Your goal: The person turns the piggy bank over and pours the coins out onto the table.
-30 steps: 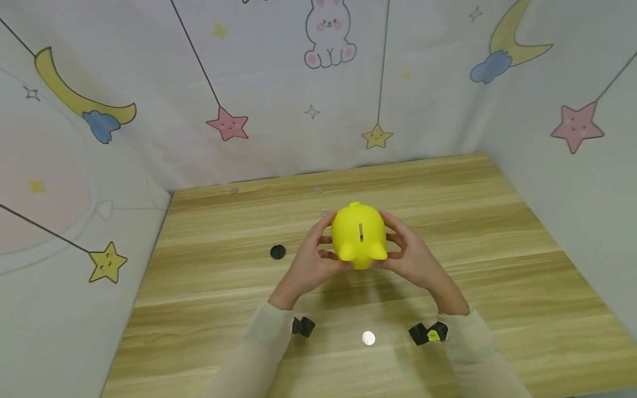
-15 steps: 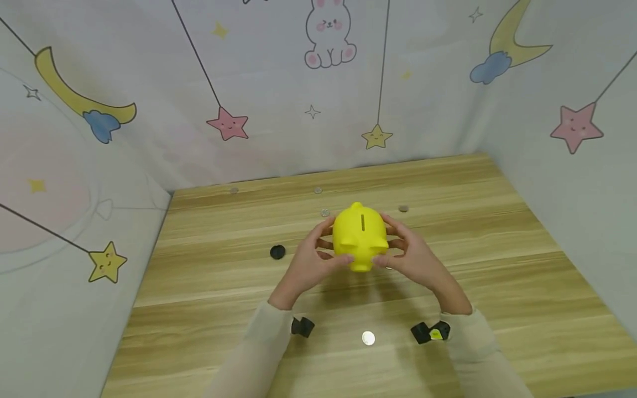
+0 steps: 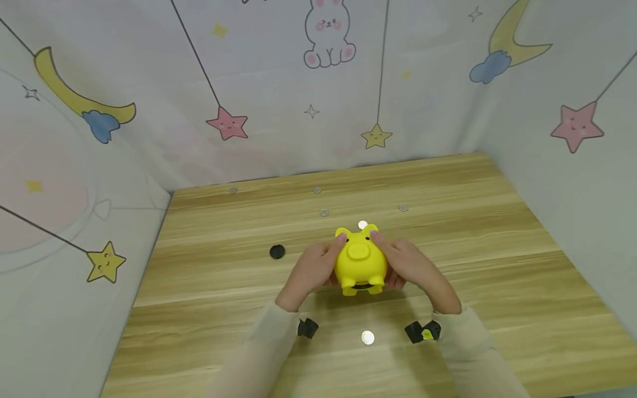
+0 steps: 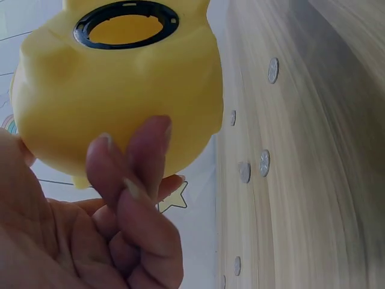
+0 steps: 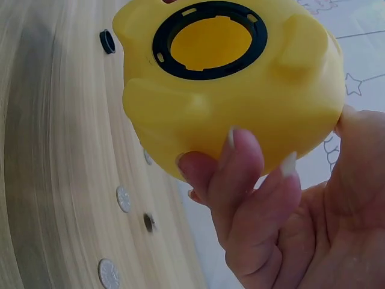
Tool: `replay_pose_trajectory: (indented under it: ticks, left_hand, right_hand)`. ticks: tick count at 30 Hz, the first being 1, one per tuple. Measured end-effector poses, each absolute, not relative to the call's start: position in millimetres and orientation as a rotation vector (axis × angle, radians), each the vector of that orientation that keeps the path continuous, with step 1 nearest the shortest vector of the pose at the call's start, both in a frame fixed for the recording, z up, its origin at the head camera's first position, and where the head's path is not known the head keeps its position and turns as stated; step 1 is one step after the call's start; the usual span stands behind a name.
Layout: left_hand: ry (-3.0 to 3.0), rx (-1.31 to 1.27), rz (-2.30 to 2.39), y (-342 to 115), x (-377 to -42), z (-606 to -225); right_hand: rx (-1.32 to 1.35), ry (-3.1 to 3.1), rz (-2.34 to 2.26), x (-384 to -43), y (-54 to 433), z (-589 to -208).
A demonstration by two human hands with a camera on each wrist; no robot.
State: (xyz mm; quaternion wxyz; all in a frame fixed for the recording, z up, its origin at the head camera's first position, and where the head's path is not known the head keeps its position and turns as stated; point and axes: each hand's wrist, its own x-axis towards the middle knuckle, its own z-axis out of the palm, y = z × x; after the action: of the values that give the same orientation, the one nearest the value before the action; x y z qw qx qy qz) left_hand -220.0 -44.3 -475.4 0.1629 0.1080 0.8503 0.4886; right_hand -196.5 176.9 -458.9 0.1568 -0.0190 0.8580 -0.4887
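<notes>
Both hands hold a yellow piggy bank (image 3: 359,265) above the wooden table, its snout and eyes facing the head camera and its feet toward me. My left hand (image 3: 312,272) grips one side and my right hand (image 3: 415,266) the other, thumbs up by the ears and fingers curled underneath. In the right wrist view the belly shows a round hole with a black ring (image 5: 159,51) and a yellow interior. The same ring (image 4: 84,33) appears in the left wrist view. A black round plug (image 3: 277,251) lies on the table left of my left hand. The coin slot is hidden.
Several silver coins lie scattered on the table (image 3: 487,237): one coin (image 3: 367,338) between my forearms, another coin (image 3: 363,225) just behind the piggy bank, others farther back. A printed cloth wall (image 3: 278,83) rises behind the table and along its sides.
The piggy bank has tipped from slot facing up to snout facing up and come toward me, with both hands turning along. Coins behind and right of it have come into view.
</notes>
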Motion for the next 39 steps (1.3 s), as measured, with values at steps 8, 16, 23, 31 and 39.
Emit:
replay_pose_trajectory:
  ticks: [8,16,23,31,39]
  left_hand:
    - [2.431,0.246,1.356,-43.0,-220.3,-471.5]
    - [2.418,0.253,1.351,-42.6,-220.2,-469.6]
    - [2.397,0.421,1.463,-46.3,-223.3,-469.7]
    - [2.353,0.469,1.516,-49.3,-225.1,-472.7]
    - [2.34,0.686,1.768,-51.8,-225.2,-471.0]
  right_hand:
    - [-0.014,2.408,-1.424,-198.7,178.2,-461.9]
    - [0.031,2.339,-1.492,-198.2,179.9,-460.5]
    - [-0.113,2.329,-1.644,-199.4,191.6,-461.4]
    - [-0.216,2.334,-1.661,-198.1,195.3,-465.0]
    - [-0.481,2.459,-1.847,-198.8,187.5,-461.7]
